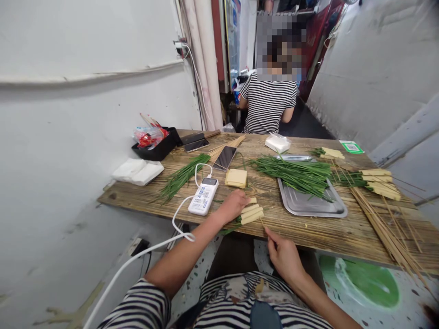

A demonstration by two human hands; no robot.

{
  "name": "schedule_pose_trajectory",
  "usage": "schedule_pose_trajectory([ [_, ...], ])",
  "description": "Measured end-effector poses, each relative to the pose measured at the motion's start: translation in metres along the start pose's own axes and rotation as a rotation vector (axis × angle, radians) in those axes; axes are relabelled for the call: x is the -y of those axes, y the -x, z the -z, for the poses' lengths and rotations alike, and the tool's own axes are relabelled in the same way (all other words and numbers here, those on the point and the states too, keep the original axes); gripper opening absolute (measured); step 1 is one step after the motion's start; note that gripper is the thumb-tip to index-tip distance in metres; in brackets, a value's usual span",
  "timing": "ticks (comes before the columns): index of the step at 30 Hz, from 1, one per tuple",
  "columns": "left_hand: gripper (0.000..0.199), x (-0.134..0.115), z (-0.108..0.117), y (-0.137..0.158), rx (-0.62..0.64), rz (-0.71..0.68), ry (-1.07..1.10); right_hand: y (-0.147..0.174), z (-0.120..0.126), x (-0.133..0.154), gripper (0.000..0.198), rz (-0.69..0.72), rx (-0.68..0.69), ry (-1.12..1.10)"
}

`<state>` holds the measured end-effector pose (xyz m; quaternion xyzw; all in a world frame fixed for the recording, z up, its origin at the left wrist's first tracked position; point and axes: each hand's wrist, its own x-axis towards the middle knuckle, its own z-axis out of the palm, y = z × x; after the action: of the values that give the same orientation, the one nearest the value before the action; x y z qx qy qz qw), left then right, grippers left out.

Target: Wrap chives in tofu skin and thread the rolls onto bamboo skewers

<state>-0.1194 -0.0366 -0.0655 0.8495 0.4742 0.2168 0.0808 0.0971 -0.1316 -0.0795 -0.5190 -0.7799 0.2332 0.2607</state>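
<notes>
My left hand (pixel 233 205) is at the table's front edge, its fingers closed on a pale yellow tofu-skin roll (pixel 253 200). Right beside it lie more tofu-skin rolls (pixel 252 214) wrapped around green chives, whose ends (pixel 230 229) stick out to the left. Just in front of these, my right hand (pixel 284 256) pinches a thin bamboo skewer (pixel 262 221) that meets the rolls; its tip is hidden. Behind my left hand sits a stack of square tofu sheets (pixel 236 178). Loose chives (pixel 295 172) are heaped over a metal tray (pixel 312 208) to the right.
A white power bank (pixel 203 196) with cables, a phone (pixel 225 158), chives (pixel 185 177) and napkins (pixel 137 172) are on the left. Bamboo skewers (pixel 380 224) and finished chive rolls (pixel 380 183) lie right. A person in stripes (pixel 269 103) sits beyond the table.
</notes>
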Motion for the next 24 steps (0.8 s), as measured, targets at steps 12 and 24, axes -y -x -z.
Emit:
schedule_pose_trajectory([
  [12, 0.037, 0.001, 0.002, -0.002, 0.034, -0.037, 0.012, -0.007, 0.007, 0.010, 0.043, -0.002, 0.035, 0.107],
  [24, 0.023, -0.002, 0.003, -0.003, 0.027, 0.028, -0.017, 0.010, 0.003, 0.003, 0.045, 0.144, -0.059, 0.097],
])
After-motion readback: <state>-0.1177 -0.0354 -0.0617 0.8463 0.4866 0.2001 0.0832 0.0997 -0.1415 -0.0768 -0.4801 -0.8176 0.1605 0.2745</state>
